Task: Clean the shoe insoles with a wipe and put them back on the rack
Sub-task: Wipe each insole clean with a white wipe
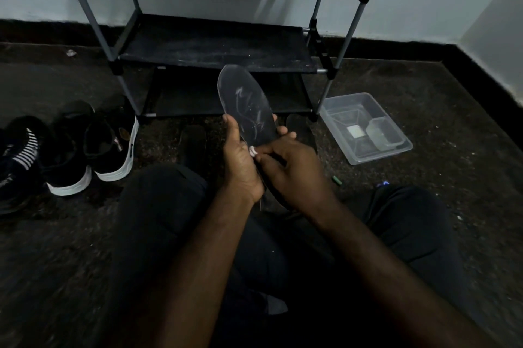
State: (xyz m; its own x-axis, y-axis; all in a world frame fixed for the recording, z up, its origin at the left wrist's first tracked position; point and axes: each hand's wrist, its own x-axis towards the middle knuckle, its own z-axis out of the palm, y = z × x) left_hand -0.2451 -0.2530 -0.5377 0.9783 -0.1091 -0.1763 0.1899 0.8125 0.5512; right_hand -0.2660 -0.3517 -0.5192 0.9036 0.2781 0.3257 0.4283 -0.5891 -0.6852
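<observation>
Left hand (240, 163) curling round the insole (246, 104), holding it upright just before the rack (215, 44), right hand (291, 172) pinching a white wipe (252, 151) against its lower end, shoes (93, 146) lying left of the rack, clear tub (336, 132) sitting right of it

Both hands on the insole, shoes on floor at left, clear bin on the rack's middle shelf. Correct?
No: head view shows the clear bin on the floor right of the rack, not on a shelf. Rest holds: left hand and right hand grip the insole.
</observation>
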